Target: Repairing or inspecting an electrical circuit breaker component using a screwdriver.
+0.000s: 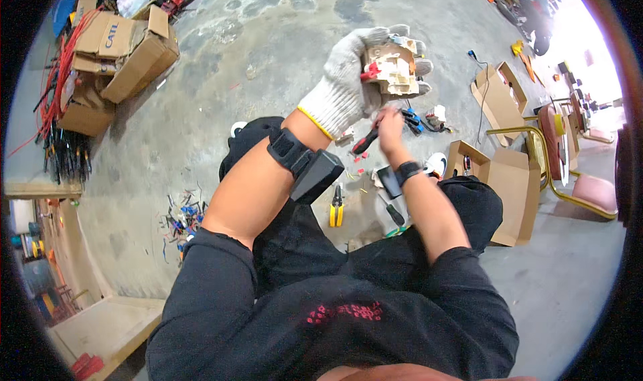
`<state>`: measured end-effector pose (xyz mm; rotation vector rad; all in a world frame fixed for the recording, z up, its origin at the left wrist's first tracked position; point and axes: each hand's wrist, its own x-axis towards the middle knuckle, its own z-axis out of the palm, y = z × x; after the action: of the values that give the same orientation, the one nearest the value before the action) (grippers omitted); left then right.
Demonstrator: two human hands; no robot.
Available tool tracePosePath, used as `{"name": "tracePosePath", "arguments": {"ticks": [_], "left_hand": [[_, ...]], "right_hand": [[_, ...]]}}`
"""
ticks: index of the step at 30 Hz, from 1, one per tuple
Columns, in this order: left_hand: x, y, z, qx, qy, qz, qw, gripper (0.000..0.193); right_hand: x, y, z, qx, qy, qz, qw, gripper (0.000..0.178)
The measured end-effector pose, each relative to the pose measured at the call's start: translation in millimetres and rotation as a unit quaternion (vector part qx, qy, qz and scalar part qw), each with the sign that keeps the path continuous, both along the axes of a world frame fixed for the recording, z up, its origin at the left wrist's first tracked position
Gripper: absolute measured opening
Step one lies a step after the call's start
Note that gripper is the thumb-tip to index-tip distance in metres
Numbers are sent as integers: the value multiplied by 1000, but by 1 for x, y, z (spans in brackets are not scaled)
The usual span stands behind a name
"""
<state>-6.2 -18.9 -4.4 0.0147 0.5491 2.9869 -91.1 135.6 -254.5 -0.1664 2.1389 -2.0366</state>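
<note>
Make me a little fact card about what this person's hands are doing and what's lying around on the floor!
Left hand: wears a white knit glove, holds up a beige plastic part with red bits.
Right hand: bare, grips a red-and-black screwdriver just under the part.
Floor: grey concrete.
Between the knees: yellow-handled pliers.
Person's left: cardboard boxes, red wires.
Person's right: open cardboard boxes, a chair with a yellow frame.

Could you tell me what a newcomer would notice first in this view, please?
First, the gloved left hand, raised at upper centre and gripping a beige plastic part. Just below it, the bare right hand holds a red-handled screwdriver. Yellow-handled pliers lie on the concrete floor between the knees.
</note>
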Motion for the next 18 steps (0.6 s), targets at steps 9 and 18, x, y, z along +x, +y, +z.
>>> {"name": "tracePosePath", "arguments": {"ticks": [9, 18], "left_hand": [[13, 15, 12, -36, 47, 4, 998, 56], [25, 39, 19, -307, 52, 59, 948, 63]], "right_hand": [[18, 42, 282, 22, 133, 80, 988, 27], [57, 53, 255, 140, 282, 150, 937, 21]]}}
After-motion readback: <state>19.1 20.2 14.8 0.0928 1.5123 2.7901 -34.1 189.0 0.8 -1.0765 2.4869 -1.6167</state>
